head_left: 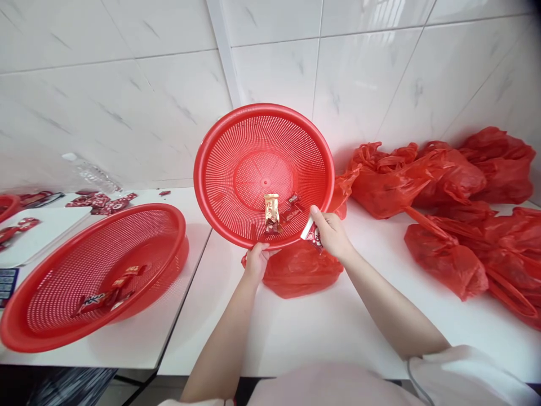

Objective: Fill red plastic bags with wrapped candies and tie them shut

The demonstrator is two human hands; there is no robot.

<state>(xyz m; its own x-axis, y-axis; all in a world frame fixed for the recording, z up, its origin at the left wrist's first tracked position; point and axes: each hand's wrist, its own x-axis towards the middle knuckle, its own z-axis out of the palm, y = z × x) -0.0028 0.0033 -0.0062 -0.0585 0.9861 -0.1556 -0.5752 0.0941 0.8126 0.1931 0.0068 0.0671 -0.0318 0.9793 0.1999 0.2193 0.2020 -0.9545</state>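
Head view. Left hand (257,259): thumb over the near rim of the raised basket (262,141), fingers curled underneath, hidden from here. Firm pinch, by the look of it. Right hand (332,228): at the same rim, right of the left hand, thumb clamping the white-edged packet (311,232). Its other fingers are hidden; can't tell if they carry any basket weight.

Basket sits just ahead of both hands, tipped so its mouth faces the wearer. Gold packet (271,208) is inside, just above the left hand; small dark packets (291,213) lie between it and the right thumb. Red bag (302,270) is below the rim, between the hands; its mouth doesn't show.

Doing this well, I'd say: let the left hand own the rim, since the right is busy with a packet. Watch the tilt: loose stuff is already near the low edge, so steeper could spill it over the left thumb. Pinch the packet by its edge, clear of the rim, so it doesn't snag or crease.
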